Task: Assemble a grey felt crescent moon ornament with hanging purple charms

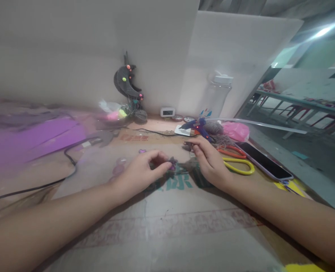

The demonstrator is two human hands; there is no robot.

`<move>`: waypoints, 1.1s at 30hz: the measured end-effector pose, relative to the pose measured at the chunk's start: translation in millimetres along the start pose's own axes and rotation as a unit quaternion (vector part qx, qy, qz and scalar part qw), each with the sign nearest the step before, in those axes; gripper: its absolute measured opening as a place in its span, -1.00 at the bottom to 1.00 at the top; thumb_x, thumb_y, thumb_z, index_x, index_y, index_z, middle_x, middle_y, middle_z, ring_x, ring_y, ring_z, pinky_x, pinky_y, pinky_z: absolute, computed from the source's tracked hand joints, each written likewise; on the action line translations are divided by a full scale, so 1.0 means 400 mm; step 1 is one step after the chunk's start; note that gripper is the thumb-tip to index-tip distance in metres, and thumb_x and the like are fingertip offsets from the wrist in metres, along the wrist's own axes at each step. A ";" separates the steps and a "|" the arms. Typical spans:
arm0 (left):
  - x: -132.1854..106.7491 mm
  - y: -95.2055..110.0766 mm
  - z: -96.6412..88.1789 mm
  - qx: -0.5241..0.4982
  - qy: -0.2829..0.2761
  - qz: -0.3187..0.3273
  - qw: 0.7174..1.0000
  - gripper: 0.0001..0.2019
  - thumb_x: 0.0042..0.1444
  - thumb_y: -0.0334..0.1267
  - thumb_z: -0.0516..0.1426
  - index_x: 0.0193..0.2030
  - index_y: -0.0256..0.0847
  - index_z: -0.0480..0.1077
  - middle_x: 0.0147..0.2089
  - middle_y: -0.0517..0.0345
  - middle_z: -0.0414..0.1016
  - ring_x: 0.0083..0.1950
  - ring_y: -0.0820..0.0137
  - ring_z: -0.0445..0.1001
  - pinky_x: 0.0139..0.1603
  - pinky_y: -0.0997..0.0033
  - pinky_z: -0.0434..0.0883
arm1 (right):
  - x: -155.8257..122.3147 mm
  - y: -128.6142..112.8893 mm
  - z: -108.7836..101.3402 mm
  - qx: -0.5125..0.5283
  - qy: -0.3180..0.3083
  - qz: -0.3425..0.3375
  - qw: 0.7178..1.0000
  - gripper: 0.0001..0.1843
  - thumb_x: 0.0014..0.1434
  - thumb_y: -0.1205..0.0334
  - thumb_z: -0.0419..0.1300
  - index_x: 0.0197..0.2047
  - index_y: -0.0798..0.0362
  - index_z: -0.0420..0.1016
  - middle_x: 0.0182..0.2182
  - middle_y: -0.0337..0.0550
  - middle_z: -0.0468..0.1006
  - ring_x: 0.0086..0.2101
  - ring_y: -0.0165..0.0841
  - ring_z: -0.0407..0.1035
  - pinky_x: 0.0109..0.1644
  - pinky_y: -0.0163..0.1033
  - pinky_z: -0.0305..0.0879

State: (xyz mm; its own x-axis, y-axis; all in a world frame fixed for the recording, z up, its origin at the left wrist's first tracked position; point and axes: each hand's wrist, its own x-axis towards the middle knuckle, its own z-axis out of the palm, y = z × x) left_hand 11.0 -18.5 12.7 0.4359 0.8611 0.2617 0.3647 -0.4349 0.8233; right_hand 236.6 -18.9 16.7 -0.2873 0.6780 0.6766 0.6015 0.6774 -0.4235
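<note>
Head view, purple piece [172, 165] jutting from pinched left fingers [163, 169], right fingers [197, 142] gripping dark piece [187, 146]

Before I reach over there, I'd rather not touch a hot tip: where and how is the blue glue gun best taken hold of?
Probably by its handle, coming from the near right. The blue glue gun lies with its nozzle pointing left, while the handle slants down rightward, away from the tip.
</note>
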 end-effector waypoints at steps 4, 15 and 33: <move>-0.001 0.002 -0.001 0.012 0.004 0.016 1.000 -0.87 0.18 -0.19 0.14 -0.34 -0.17 0.40 -0.34 0.21 0.52 -0.28 0.38 0.46 -0.25 0.44 0.35 | -0.007 -0.008 -0.006 -0.033 -0.061 -0.048 0.996 -0.64 0.42 0.10 -0.10 0.11 0.05 0.37 -0.27 -0.08 0.38 -0.24 -0.26 0.32 -0.15 -0.15 0.29; -0.010 0.015 0.000 0.112 0.030 0.021 0.993 -0.93 0.14 -0.26 0.13 -0.35 -0.16 0.40 -0.34 0.26 0.52 -0.29 0.40 0.46 -0.24 0.44 0.34 | -0.011 0.010 -0.001 -0.149 -0.085 -0.186 0.967 -0.57 0.43 0.09 -0.11 0.13 0.15 0.41 -0.34 -0.07 0.45 -0.31 -0.26 0.32 -0.23 -0.19 0.24; 0.007 -0.015 0.001 -0.027 -0.015 0.019 0.999 -0.87 0.20 -0.19 0.14 -0.28 -0.18 0.44 -0.29 0.20 0.53 -0.25 0.39 0.47 -0.23 0.44 0.37 | -0.009 0.013 0.000 -0.150 -0.081 -0.184 0.968 -0.60 0.42 0.08 -0.06 0.09 0.14 0.42 -0.30 -0.04 0.50 -0.27 -0.24 0.35 -0.19 -0.17 0.27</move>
State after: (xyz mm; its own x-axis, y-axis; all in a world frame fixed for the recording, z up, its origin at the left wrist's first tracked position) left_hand 10.3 -13.8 8.5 0.4727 0.8360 0.2788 0.3024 -0.4510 0.8397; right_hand 240.8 -17.7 12.0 -0.6220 0.4592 0.6342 0.6191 0.7844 0.0392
